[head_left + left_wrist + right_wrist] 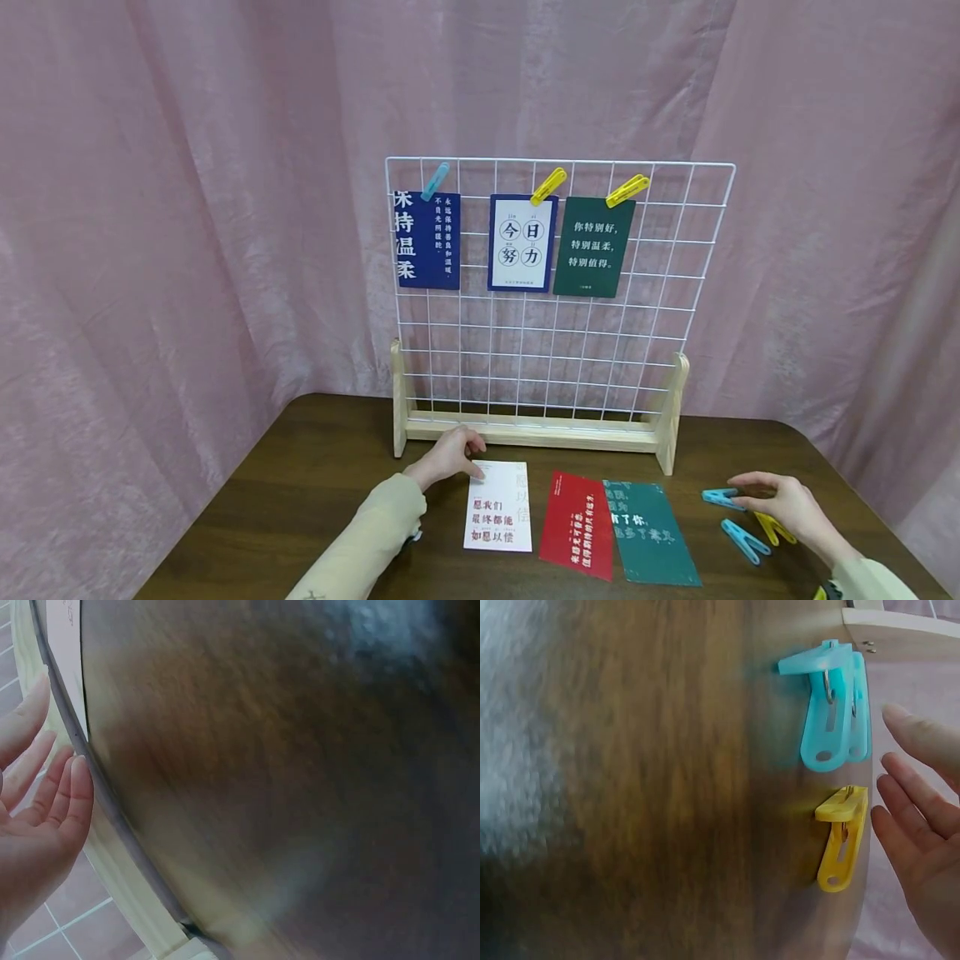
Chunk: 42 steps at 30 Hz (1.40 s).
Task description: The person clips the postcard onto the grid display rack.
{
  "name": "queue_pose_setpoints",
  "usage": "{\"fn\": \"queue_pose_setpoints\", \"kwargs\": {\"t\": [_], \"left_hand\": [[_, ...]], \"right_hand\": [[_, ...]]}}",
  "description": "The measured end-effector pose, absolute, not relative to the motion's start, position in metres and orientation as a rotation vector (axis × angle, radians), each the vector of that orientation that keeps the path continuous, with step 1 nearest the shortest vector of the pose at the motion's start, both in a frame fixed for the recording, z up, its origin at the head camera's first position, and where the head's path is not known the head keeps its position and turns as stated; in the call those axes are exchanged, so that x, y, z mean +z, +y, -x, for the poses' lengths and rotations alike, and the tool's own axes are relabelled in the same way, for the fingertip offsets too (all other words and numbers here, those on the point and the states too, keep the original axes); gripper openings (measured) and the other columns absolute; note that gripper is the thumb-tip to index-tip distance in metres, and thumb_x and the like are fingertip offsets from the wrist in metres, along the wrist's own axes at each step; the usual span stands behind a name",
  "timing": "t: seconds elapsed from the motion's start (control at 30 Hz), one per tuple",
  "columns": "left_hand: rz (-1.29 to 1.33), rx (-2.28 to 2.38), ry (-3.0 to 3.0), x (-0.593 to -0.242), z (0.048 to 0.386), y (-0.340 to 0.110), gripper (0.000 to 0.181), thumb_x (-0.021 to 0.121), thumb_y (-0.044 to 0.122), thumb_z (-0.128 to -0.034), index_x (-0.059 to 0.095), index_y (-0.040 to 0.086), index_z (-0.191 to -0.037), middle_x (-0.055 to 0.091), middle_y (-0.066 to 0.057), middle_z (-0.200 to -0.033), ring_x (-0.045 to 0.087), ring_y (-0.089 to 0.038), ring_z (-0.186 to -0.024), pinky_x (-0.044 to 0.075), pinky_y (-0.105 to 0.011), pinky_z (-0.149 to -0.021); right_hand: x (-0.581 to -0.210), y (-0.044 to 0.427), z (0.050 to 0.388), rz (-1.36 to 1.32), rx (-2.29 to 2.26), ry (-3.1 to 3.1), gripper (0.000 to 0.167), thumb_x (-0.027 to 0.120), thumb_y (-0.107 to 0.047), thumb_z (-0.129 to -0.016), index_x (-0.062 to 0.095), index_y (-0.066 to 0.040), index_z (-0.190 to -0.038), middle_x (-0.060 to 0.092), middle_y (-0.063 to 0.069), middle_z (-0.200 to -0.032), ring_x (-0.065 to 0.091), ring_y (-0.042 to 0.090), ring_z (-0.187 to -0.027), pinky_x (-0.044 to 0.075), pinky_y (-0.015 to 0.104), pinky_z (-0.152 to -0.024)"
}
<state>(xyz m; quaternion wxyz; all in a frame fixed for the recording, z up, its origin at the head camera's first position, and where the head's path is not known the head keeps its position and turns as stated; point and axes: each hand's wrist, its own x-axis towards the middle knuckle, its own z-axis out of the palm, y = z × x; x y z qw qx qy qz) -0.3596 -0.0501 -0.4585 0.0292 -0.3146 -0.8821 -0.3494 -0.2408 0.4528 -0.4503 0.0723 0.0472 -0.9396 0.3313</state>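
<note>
A white card (497, 507) with red print lies on the table, and the left hand (450, 454) is at its top left corner, thumb tip by the edge; whether it touches cannot be told. In the left wrist view the left hand (45, 795) has relaxed fingers near the card (67, 652). The right hand (795, 508) hovers around a blue clip (722, 497) and a yellow clip (775, 527), another blue clip (746, 542) lying nearer the front. In the right wrist view the right hand (926, 817) is beside the blue clips (829, 712) and yellow clip (843, 840), fingers apart, holding nothing.
A red card (577, 523) and a green card (652, 533) lie mid-table. Behind them stands a white wire grid (555, 327) on a wooden base (525, 432), with three cards clipped along its upper part. A pink curtain (187, 208) hangs behind.
</note>
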Motion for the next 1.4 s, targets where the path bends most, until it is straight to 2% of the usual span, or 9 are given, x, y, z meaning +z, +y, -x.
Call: {"fn": "queue_pose_setpoints", "kwargs": {"t": [0.3,0.6,0.8,0.97,1.17,1.4], "left_hand": [[0.969,-1.099,-2.741,-0.457,0.36,-0.051,0.036,0.084,0.004,-0.0572,0.063,-0.004,-0.085,0.051,-0.008,-0.079,0.05,-0.025,-0.074,0.042,-0.027,-0.066],[0.979,-0.996,-2.78,-0.464,0.36,-0.051,0.036,0.087,0.008,-0.054,0.062,-0.001,-0.079,0.048,-0.004,-0.071,0.044,-0.014,-0.067,0.039,-0.025,-0.062],[0.97,-0.967,-2.778,-0.466,0.359,-0.051,0.037,0.087,0.008,-0.052,0.06,0.001,-0.076,0.046,-0.003,-0.07,0.042,-0.013,-0.066,0.038,-0.025,-0.062],[0.961,-0.933,-2.784,-0.464,0.362,-0.049,0.036,0.088,0.007,-0.0518,0.059,0.0,-0.073,0.047,-0.005,-0.069,0.04,-0.012,-0.065,0.038,-0.024,-0.061],[0.907,-0.929,-2.826,-0.462,0.36,-0.048,0.036,0.087,0.008,-0.0528,0.059,0.0,-0.074,0.046,-0.003,-0.072,0.042,-0.013,-0.067,0.039,-0.025,-0.061],[0.905,-0.979,-2.819,-0.461,0.357,-0.049,0.041,0.087,0.005,-0.0535,0.054,0.001,-0.078,0.048,-0.004,-0.069,0.041,-0.011,-0.063,0.038,-0.024,-0.057]], "right_hand": [[-0.454,0.456,0.244,-0.173,0.997,-2.844,0.042,0.074,-0.025,-0.074,0.063,0.001,-0.106,0.062,0.016,-0.099,0.058,0.033,-0.089,0.049,0.038,-0.067],[-0.46,0.456,0.248,-0.187,1.057,-2.87,0.041,0.074,-0.022,-0.074,0.062,0.003,-0.105,0.063,0.013,-0.096,0.059,0.028,-0.086,0.049,0.031,-0.065],[-0.46,0.455,0.251,-0.215,1.068,-2.879,0.042,0.074,-0.021,-0.074,0.062,0.004,-0.105,0.063,0.013,-0.095,0.059,0.027,-0.084,0.049,0.031,-0.066],[-0.456,0.454,0.253,-0.209,1.046,-2.896,0.041,0.075,-0.02,-0.072,0.063,0.005,-0.103,0.063,0.012,-0.092,0.059,0.027,-0.083,0.048,0.036,-0.067],[-0.452,0.452,0.254,-0.168,1.046,-2.914,0.043,0.076,-0.024,-0.07,0.064,0.004,-0.1,0.063,0.008,-0.087,0.058,0.024,-0.078,0.048,0.035,-0.065],[-0.448,0.448,0.254,-0.194,1.009,-2.868,0.039,0.074,-0.024,-0.074,0.064,0.002,-0.101,0.061,0.012,-0.094,0.057,0.029,-0.084,0.049,0.034,-0.064]]}}
